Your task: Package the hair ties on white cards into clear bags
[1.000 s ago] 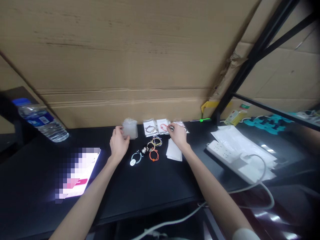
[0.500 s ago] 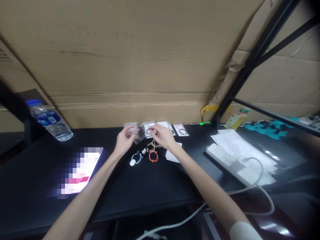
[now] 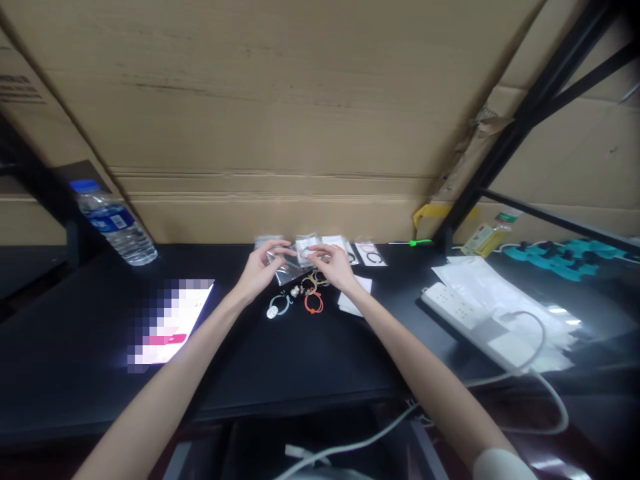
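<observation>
While both hands meet over the tabletop (image 3: 320, 360), left hand (image 3: 260, 270) and right hand (image 3: 334, 265) each pinch one clear bag (image 3: 293, 263), above loose bracelets (image 3: 306, 298).

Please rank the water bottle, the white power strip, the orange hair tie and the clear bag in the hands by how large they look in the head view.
1. white power strip
2. water bottle, though it lies farther off, so the top two are unsure
3. clear bag, partly hidden by the left hand and right hand
4. orange hair tie

worktop (image 3: 310, 360): smooth black, faint sheen | wall (image 3: 280, 100): matt brown cardboard | small bag (image 3: 287, 267): clear glossy plastic | water bottle (image 3: 116, 223): clear plastic | power strip (image 3: 465, 317): smooth white plastic | frame (image 3: 505, 140): black metal, upper right
</observation>
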The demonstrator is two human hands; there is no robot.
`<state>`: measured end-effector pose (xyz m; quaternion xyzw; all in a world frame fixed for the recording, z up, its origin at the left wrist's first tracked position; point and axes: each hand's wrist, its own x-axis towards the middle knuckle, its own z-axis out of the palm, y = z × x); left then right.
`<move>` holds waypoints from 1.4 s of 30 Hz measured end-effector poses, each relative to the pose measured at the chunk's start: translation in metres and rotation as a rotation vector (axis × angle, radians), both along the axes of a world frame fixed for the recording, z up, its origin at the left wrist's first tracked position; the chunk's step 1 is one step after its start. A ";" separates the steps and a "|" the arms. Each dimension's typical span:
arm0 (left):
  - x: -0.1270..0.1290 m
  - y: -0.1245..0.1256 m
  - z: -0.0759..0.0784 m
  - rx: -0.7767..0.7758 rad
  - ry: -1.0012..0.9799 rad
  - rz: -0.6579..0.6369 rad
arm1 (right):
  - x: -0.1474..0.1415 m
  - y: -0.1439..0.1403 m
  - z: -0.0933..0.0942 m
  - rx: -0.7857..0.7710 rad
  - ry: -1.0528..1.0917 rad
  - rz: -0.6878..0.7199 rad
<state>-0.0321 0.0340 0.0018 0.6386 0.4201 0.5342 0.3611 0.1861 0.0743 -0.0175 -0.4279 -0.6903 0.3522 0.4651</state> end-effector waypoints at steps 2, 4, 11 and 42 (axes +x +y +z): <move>0.001 -0.001 0.000 0.000 0.024 -0.018 | 0.002 0.001 -0.003 -0.019 0.037 0.014; 0.002 -0.001 0.000 0.010 0.052 -0.040 | 0.003 0.003 -0.006 0.003 0.034 -0.008; 0.002 -0.005 -0.011 0.122 0.438 0.347 | 0.003 0.001 -0.011 0.009 0.049 -0.065; 0.017 -0.011 -0.023 0.436 0.965 0.334 | -0.011 -0.025 0.015 -0.298 0.328 0.118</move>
